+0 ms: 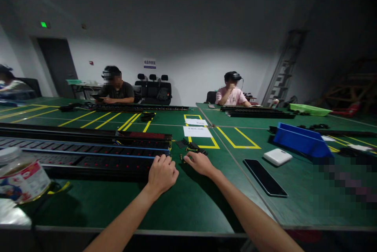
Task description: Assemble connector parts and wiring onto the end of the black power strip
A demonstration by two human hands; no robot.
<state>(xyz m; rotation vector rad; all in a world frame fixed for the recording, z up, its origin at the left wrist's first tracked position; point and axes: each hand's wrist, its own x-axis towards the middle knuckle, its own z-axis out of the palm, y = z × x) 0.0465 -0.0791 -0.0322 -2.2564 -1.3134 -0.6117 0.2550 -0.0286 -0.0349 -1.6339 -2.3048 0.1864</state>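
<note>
A long black power strip with rows of small red marks lies on the green table to the left. My left hand is closed at its right end, with fingers curled over the edge; the fingertips are hidden. My right hand rests just to the right, fingers bent together, the thumb side toward the strip. What it holds, if anything, is too small to make out. Small brass-coloured pieces stand beside its fingertips. Behind them lie small black parts with wires.
White paper labels lie ahead. On the right are a phone, a white power bank and a blue bin. A plastic jar stands at the left. Two people sit across the table; another is at far left.
</note>
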